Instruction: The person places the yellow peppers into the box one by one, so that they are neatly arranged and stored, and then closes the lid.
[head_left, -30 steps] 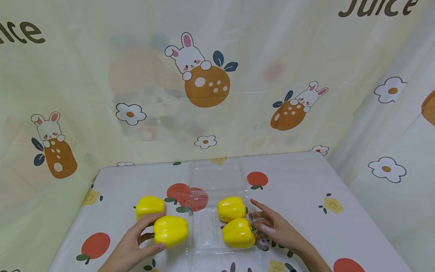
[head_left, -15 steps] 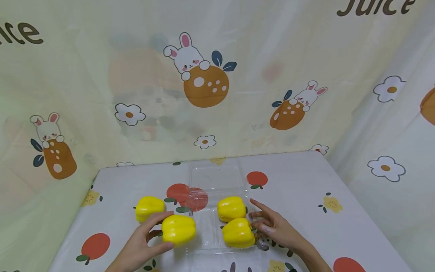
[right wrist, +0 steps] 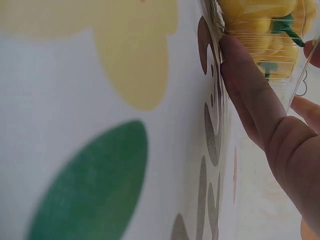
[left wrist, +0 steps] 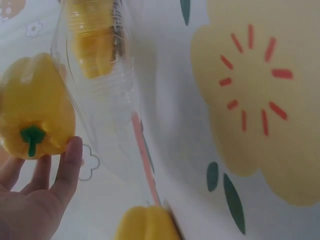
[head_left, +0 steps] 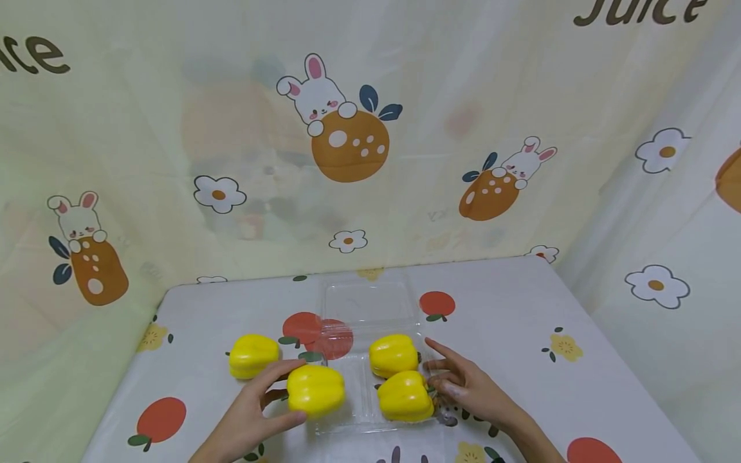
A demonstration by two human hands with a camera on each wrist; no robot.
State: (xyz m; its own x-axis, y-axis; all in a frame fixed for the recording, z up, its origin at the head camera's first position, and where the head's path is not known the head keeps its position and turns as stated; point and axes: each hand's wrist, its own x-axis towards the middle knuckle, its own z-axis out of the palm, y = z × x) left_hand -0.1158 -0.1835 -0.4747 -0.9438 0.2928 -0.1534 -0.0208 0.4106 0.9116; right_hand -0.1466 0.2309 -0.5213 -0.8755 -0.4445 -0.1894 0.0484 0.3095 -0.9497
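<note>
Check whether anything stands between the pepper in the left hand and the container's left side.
Only, perhaps, the left wall of the clear container, which the held pepper overlaps in the head view. The open lid lies back on the far side; both peppers inside sit right.

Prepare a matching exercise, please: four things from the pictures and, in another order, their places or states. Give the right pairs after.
1. left hand
2. right hand
3. box
4. table

A. clear, two peppers inside
B. white, printed with fruit
C. gripping a pepper
D. at the box's right side

Pairs: 1-C; 2-D; 3-A; 4-B
</note>
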